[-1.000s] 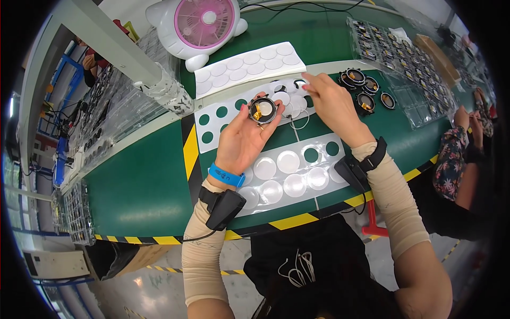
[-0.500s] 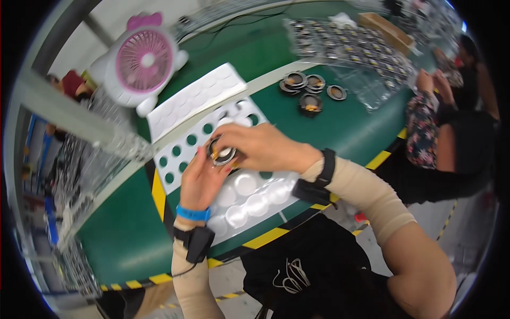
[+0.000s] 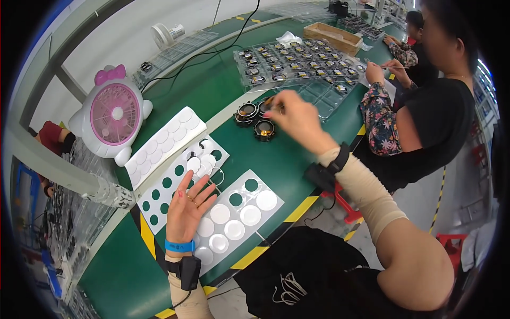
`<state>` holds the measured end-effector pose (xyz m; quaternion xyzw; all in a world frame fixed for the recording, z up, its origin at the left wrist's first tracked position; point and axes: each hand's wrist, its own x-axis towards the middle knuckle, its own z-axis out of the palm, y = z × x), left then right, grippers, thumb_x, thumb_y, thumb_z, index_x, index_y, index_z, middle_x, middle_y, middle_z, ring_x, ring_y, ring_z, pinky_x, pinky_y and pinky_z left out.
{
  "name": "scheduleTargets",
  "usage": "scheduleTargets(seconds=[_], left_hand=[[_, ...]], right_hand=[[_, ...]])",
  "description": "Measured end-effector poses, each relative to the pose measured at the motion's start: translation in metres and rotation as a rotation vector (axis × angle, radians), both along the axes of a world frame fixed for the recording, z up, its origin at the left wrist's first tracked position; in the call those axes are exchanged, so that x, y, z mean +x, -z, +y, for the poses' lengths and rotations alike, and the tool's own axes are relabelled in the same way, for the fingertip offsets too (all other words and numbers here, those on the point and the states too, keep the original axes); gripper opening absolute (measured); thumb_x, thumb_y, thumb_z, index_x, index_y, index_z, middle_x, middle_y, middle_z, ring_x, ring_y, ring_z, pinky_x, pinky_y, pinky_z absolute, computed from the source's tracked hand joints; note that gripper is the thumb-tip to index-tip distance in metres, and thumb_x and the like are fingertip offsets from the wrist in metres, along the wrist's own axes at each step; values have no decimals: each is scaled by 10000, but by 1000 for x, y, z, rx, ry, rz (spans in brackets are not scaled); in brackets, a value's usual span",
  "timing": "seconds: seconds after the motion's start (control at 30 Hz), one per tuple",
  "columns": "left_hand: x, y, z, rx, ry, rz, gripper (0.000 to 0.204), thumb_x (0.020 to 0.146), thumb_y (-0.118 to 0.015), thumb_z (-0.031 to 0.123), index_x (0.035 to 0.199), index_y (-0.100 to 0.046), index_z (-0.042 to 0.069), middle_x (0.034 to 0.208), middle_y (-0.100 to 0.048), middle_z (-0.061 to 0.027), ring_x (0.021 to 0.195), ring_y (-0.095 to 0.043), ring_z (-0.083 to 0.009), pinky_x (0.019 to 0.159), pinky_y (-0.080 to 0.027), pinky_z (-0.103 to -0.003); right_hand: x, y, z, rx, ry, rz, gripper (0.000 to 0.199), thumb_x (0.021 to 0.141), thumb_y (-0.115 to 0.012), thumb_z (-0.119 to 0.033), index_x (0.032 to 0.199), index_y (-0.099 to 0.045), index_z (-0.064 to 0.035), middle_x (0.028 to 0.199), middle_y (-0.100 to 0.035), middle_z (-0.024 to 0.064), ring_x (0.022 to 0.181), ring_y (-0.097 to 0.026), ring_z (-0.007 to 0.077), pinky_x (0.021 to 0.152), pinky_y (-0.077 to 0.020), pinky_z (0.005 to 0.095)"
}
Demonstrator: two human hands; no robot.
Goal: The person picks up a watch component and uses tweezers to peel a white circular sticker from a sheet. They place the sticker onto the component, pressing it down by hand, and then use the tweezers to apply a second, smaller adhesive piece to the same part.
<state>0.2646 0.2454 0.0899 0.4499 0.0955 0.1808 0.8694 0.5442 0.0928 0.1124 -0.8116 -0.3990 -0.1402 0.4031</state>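
My left hand (image 3: 188, 210) lies palm up with fingers spread and holds nothing. It rests over white backing sheets (image 3: 249, 204) that carry round white stickers and green holes where stickers are gone. My right hand (image 3: 297, 117) reaches far across the green table (image 3: 212, 90) to a small cluster of black round parts with gold centres (image 3: 255, 121). Its fingertips pinch one such round part (image 3: 268, 103) at the cluster's far side. A black band sits on each wrist, and a blue band on the left.
A pink and white desk fan (image 3: 114, 114) stands at the back left. Clear trays of small parts (image 3: 297, 58) and a wooden box (image 3: 332, 33) lie beyond the cluster. Another person in black (image 3: 425, 106) works at the right. Yellow-black tape (image 3: 297, 210) marks the table edge.
The round part has gone from my left hand, which is now open. My right hand moved away from the sheets to the cluster of parts. The camera has turned right.
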Motion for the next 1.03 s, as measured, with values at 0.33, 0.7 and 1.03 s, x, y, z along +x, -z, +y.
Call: scheduleTargets(seconds=[0.33, 0.7, 1.03], left_hand=[[5, -8, 1, 17, -21, 32, 537, 934, -402, 276, 1370, -213, 27, 1312, -370, -247, 1168, -445, -343, 970, -380, -448], [-15, -33, -1, 569, 25, 572, 215, 833, -602, 237, 909, -544, 44, 812, -570, -45, 678, -560, -178, 563, -443, -294], [-61, -14, -72, 1586, -104, 870, 311, 697, -719, 287, 844, -559, 65, 789, -572, -73, 700, -584, -209, 574, -445, -321]], right_hand=[[77, 16, -21, -306, 418, -87, 321, 721, -695, -307, 861, -531, -70, 845, -580, 76, 734, -593, 282, 620, -458, 367], [-106, 21, 12, -109, -629, -256, 217, 717, -670, -221, 812, -577, -50, 833, -565, 75, 654, -560, 281, 606, -463, 346], [-96, -26, -4, -892, -724, 181, 230, 737, -674, -286, 818, -612, -80, 866, -647, 91, 957, -568, 224, 677, -480, 338]])
